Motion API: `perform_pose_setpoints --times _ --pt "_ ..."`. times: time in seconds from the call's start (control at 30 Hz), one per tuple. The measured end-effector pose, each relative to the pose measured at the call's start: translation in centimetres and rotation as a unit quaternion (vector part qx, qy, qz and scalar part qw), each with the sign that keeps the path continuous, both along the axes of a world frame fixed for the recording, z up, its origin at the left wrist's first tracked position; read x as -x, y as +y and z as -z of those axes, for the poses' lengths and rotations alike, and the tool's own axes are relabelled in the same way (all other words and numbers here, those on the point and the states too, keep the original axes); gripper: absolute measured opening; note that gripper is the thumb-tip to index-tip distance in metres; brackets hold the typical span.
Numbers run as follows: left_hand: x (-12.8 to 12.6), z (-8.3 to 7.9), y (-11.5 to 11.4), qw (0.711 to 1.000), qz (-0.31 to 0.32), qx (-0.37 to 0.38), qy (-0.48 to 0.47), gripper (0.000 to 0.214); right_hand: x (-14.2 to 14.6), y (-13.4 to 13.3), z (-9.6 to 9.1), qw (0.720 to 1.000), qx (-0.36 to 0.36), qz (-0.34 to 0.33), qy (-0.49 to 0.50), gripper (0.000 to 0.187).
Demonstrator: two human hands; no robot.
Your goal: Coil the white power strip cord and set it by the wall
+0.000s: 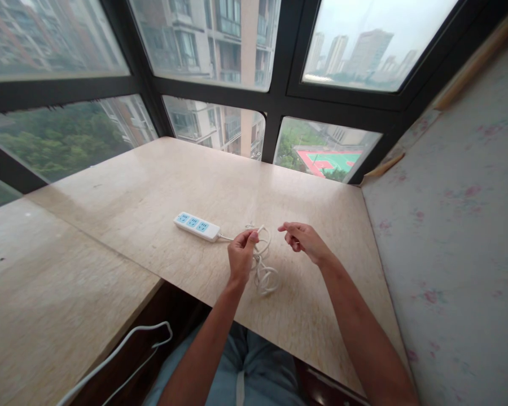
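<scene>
A white power strip (197,226) with blue sockets lies flat on the beige stone desk (152,186). Its white cord (263,269) runs right into a loose coil near the desk's front edge. My left hand (241,255) is closed in a pinch on the cord above the coil, lifting part of it. My right hand (301,239) hovers just right of the coil, fingers curled loosely, with nothing visible in them.
Large dark-framed windows (279,96) wrap the desk's far and left sides. A wall with faded floral paper (461,237) borders the right. Another white cable (122,347) hangs below the desk's front edge, left of my lap.
</scene>
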State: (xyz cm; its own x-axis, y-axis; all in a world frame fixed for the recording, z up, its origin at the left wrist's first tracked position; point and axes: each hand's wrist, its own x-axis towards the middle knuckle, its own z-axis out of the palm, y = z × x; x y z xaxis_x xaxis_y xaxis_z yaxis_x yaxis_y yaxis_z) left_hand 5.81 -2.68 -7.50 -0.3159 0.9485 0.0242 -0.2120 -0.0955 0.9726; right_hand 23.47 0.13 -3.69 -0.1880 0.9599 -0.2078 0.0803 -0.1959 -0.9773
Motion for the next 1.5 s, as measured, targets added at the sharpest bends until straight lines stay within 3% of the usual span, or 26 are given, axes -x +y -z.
perform_pose_setpoints --times 0.13,0.23,0.33,0.5,0.67,0.8,0.93,1.03,1.17,1.37,1.5 --pt "-0.3 0.0 -0.2 0.999 0.028 -0.022 -0.001 0.028 2.8 0.1 0.7 1.000 0.012 -0.008 0.008 0.048" --pt "-0.3 0.1 -0.1 1.000 0.014 -0.020 0.001 0.029 2.6 0.1 0.1 0.999 -0.003 -0.042 0.005 0.037" --pt "-0.2 0.2 0.0 1.000 -0.017 -0.010 0.006 0.031 0.3 -0.3 -1.3 0.987 -0.018 -0.151 -0.051 0.031" --pt "-1.1 0.2 -0.3 0.998 -0.031 -0.042 0.021 0.028 -3.0 -1.1 -2.8 0.937 -0.017 -0.337 -0.087 0.030" --pt "-1.7 0.2 -0.4 0.997 -0.065 -0.032 0.012 0.028 -2.6 -1.2 -1.9 0.901 -0.005 -0.422 -0.098 0.029" --pt "-1.1 0.2 0.5 0.995 -0.102 -0.010 -0.008 0.029 -2.9 -1.1 -1.6 0.887 0.002 -0.451 -0.096 0.026" --pt "-0.9 0.1 1.0 0.999 -0.036 -0.001 -0.040 0.030 -4.1 -0.6 -0.7 0.910 -0.027 -0.413 -0.034 0.028" --pt "-1.2 -0.1 0.9 0.999 0.028 -0.009 -0.022 0.031 -3.8 -0.2 0.9 0.944 -0.082 -0.302 0.106 0.033" --pt "-1.4 -0.4 0.7 0.994 0.079 -0.034 0.064 0.034 -1.7 -0.4 1.9 0.938 -0.136 -0.159 0.275 0.041" --pt "-0.3 0.2 -0.1 0.986 0.066 -0.047 0.147 0.037 0.2 -1.0 -0.2 0.954 -0.178 -0.004 0.242 0.029" --pt "0.5 1.3 -0.7 0.943 0.088 -0.070 0.312 0.042 -0.4 -0.8 -1.3 0.942 -0.205 0.087 0.252 0.013"
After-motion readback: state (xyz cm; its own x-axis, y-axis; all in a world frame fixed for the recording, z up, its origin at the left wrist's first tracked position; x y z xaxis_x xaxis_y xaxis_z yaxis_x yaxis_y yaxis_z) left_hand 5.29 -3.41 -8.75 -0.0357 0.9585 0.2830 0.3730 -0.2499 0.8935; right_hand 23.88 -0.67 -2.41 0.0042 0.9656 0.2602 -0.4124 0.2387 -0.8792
